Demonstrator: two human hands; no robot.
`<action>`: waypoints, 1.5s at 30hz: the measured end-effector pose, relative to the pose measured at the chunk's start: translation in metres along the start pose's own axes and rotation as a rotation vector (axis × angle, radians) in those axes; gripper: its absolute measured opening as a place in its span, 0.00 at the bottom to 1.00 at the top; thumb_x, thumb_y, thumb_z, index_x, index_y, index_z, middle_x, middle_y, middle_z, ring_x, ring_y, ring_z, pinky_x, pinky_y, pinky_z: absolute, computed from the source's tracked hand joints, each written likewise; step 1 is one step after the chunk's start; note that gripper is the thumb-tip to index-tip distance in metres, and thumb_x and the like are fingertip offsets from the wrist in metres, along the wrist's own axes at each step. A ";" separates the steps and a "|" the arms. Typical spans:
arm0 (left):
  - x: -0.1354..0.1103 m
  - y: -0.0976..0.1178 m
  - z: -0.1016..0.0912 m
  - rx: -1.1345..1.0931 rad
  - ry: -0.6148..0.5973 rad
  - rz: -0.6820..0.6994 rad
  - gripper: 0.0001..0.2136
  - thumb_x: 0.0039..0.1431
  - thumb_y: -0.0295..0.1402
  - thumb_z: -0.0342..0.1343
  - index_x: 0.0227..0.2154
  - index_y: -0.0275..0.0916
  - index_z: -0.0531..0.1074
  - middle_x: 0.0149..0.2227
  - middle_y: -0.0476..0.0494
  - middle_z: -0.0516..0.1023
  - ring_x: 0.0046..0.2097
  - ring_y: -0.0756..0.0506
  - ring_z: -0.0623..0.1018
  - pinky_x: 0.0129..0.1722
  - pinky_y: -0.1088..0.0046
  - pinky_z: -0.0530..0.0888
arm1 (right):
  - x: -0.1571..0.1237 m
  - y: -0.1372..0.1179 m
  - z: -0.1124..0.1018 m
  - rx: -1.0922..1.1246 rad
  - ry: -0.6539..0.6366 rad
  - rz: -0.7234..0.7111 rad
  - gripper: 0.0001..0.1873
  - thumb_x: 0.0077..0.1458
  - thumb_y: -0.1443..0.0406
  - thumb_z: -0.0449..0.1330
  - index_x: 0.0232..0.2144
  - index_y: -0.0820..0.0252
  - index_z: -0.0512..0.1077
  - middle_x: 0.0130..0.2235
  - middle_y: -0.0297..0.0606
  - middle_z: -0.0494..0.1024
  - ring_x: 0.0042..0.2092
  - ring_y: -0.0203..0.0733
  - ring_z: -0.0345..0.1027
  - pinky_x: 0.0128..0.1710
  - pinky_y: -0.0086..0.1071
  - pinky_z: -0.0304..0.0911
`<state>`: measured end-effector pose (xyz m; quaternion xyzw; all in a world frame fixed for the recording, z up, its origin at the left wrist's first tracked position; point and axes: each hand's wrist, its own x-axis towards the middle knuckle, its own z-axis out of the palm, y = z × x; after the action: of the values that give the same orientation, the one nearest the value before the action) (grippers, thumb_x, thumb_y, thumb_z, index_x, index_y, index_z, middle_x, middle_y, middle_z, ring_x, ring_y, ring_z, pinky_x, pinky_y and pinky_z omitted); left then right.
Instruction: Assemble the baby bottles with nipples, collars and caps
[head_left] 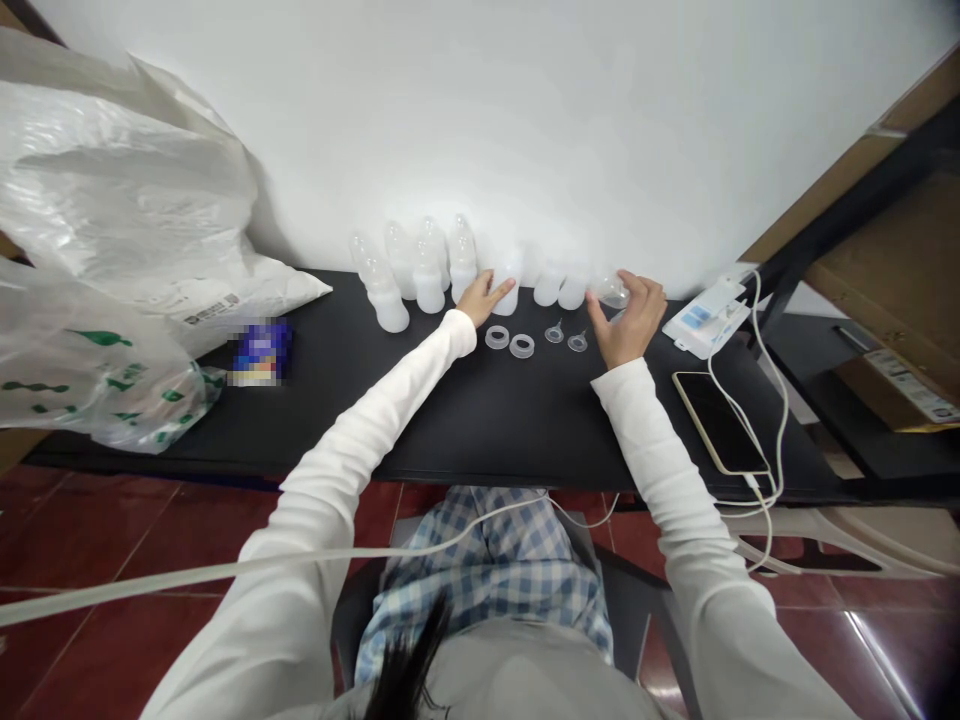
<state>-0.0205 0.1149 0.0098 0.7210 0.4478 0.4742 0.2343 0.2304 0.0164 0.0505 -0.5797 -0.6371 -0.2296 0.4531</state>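
Right grip (628,318) curls narrow around a clear plastic piece (613,291), perhaps a bottle top; left grip (480,298) lies open, touching an upright frosted bottle (508,293) just ahead.

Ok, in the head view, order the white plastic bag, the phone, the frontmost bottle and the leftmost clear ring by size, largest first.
White plastic bag is largest. Phone and frosted bottle look close, so I won't rank them. Clear ring is smallest.

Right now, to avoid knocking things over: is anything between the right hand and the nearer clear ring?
Yes: a small clear stemmed piece and another lie on the table between the right hand and that ring.
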 end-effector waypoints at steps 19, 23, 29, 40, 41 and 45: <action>0.069 0.024 0.084 0.208 -0.157 -0.447 0.28 0.42 0.36 0.74 0.45 0.33 0.69 0.56 0.23 0.69 0.59 0.29 0.71 0.56 0.54 0.70 | 0.003 0.023 0.003 -0.022 0.051 0.219 0.27 0.64 0.47 0.48 0.52 0.61 0.66 0.48 0.50 0.72 0.50 0.56 0.66 0.53 0.56 0.58; 0.067 0.025 0.084 0.114 -0.154 -0.421 0.28 0.42 0.28 0.73 0.46 0.33 0.67 0.53 0.25 0.71 0.58 0.30 0.73 0.55 0.53 0.71 | 0.002 0.022 0.003 0.004 0.034 0.235 0.22 0.66 0.52 0.44 0.51 0.58 0.66 0.48 0.48 0.72 0.52 0.55 0.67 0.53 0.54 0.58; 0.027 0.054 0.056 -0.133 -0.081 -0.377 0.17 0.55 0.25 0.61 0.47 0.35 0.68 0.44 0.36 0.77 0.43 0.44 0.80 0.47 0.64 0.76 | -0.003 0.009 0.009 0.064 -0.004 0.236 0.23 0.63 0.47 0.47 0.44 0.60 0.67 0.43 0.47 0.74 0.47 0.51 0.69 0.52 0.51 0.59; -0.061 0.090 0.029 -0.611 -0.182 -0.141 0.18 0.52 0.48 0.65 0.29 0.37 0.72 0.29 0.49 0.75 0.34 0.51 0.74 0.39 0.73 0.72 | -0.023 -0.044 0.019 0.531 -0.141 0.388 0.26 0.59 0.39 0.49 0.28 0.53 0.57 0.25 0.31 0.65 0.28 0.39 0.62 0.32 0.35 0.61; -0.063 0.088 0.030 -0.645 -0.171 -0.156 0.17 0.53 0.48 0.64 0.28 0.37 0.70 0.28 0.50 0.74 0.33 0.51 0.74 0.39 0.74 0.72 | -0.024 -0.046 0.019 0.540 -0.149 0.372 0.25 0.59 0.40 0.49 0.28 0.53 0.56 0.25 0.31 0.65 0.28 0.38 0.62 0.31 0.35 0.60; -0.068 0.092 0.030 -0.776 -0.139 -0.225 0.13 0.59 0.38 0.60 0.25 0.39 0.65 0.26 0.53 0.67 0.31 0.53 0.69 0.38 0.75 0.70 | -0.027 -0.047 0.017 0.529 -0.206 0.254 0.25 0.60 0.40 0.49 0.29 0.53 0.58 0.25 0.30 0.65 0.26 0.37 0.61 0.29 0.34 0.60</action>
<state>0.0353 0.0135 0.0339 0.5561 0.2947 0.5294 0.5689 0.1780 0.0056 0.0309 -0.5370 -0.6397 0.0624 0.5465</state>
